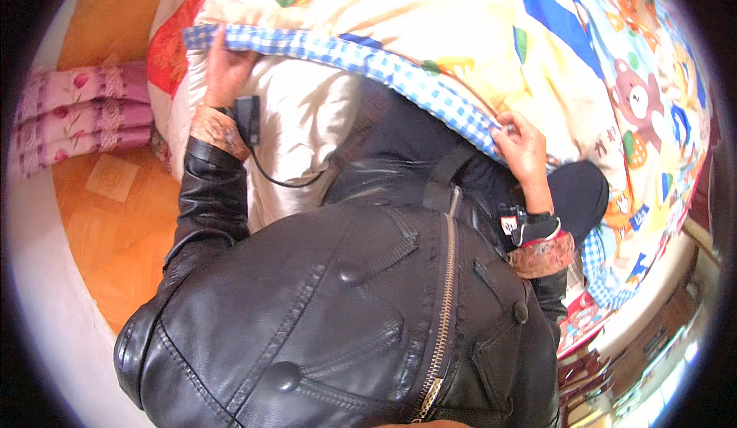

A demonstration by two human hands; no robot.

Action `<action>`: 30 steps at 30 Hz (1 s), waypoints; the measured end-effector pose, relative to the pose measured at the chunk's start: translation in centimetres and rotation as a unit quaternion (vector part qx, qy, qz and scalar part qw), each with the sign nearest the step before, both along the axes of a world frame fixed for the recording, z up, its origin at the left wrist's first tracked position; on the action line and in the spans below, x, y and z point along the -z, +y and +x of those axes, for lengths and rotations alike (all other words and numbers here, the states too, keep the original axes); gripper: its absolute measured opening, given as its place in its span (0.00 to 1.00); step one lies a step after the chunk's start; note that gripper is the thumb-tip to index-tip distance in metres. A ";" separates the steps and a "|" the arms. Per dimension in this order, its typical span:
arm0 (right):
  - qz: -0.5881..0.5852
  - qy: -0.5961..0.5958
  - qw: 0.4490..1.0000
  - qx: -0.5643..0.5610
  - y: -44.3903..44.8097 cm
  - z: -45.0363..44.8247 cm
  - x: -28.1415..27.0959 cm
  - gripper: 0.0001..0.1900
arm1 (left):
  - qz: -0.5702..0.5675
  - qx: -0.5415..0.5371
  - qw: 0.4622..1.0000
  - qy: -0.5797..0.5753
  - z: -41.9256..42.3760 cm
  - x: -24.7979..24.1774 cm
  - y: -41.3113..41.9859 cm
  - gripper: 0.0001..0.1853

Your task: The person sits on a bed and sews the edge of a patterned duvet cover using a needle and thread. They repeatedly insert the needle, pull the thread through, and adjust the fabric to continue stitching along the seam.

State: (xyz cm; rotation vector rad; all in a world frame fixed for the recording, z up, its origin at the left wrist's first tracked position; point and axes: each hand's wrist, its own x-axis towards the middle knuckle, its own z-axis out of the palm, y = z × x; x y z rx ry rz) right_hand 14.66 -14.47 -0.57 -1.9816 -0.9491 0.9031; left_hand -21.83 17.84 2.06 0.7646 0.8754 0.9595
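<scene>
A cream bedding cover (437,19) printed with bears, strawberries and lettering spreads over the upper and right parts of the view. Along its near edge runs a blue-and-white checked fabric border (368,65). My left hand (224,71) has hold of this border near its left end, with the thumb on top and the fingers underneath. Farther right, my right hand (521,143) pinches the same border between thumb and fingers. Between the hands the border bows in a curve above my lap. Plain white fabric (299,100) hangs below it at the left. Both wrists carry strapped dark devices.
Folded pink flowered fabric (86,108) lies at the far left on an orange patterned surface (132,244). Red fabric (173,54) shows beside the cover. A cable (276,180) runs from the left wrist device. Blurred objects stand at the lower right.
</scene>
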 end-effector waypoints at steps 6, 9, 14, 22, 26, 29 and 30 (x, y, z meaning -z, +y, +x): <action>0.007 -0.021 1.000 0.003 -0.6 -0.1 0.0 0.07 | 0.370 -0.151 0.827 0.396 -3.6 -4.0 7.7 0.13; 0.005 -0.052 0.999 -0.010 -0.6 -0.1 0.2 0.08 | 0.481 -0.028 0.411 0.774 -4.8 -1.5 9.8 0.22; -0.007 0.046 0.999 0.002 -0.4 0.0 0.4 0.10 | 0.155 -0.012 0.986 0.066 -4.0 0.0 5.6 0.21; 0.124 0.262 0.957 0.028 -0.2 0.2 -1.7 0.12 | 0.000 0.091 0.995 0.036 8.3 -1.0 -11.2 0.11; 0.163 0.319 0.934 0.012 0.1 -0.5 -3.6 0.15 | -0.024 0.374 0.926 0.047 16.6 -2.4 -16.2 0.10; 0.201 0.340 0.918 0.017 0.0 -1.5 -4.4 0.16 | -0.067 0.483 0.872 0.037 20.8 -2.8 -18.6 0.10; 0.219 0.349 0.911 0.018 0.0 -1.7 -4.5 0.17 | -0.073 0.519 0.852 0.009 21.6 -2.6 -19.1 0.10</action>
